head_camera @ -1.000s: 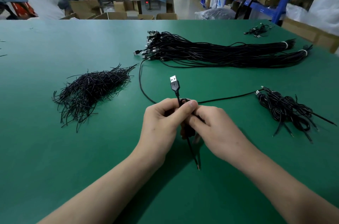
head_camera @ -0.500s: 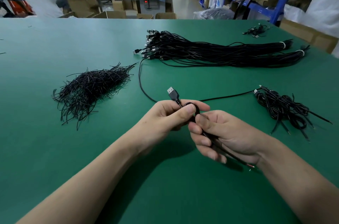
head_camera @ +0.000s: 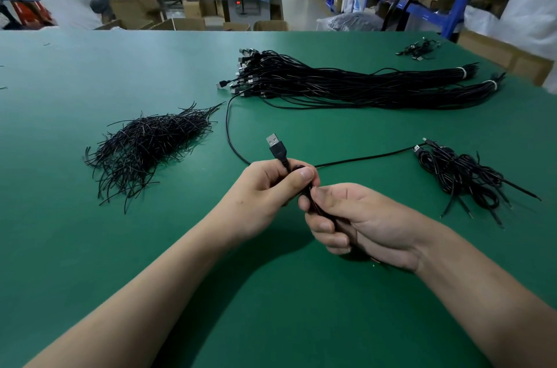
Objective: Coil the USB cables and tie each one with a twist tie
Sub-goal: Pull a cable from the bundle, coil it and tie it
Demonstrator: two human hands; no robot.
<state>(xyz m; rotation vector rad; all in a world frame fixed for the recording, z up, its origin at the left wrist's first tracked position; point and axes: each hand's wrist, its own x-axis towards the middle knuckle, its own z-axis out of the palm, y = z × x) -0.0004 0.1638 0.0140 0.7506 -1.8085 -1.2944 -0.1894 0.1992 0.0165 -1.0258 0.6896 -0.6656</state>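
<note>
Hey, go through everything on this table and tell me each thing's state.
USB cable: looped, held in both hands, no tie visible.
Left hand: pinches its loop.
Right hand: grips its lower part.
Twist ties: loose heap.
Cable bundles: straight, banded at one end.
Coiled cables: piled at right.

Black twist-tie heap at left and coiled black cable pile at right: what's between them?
Head view: left hand and right hand gripping a black USB cable; behind them, one loose black cable on the green table.
</note>
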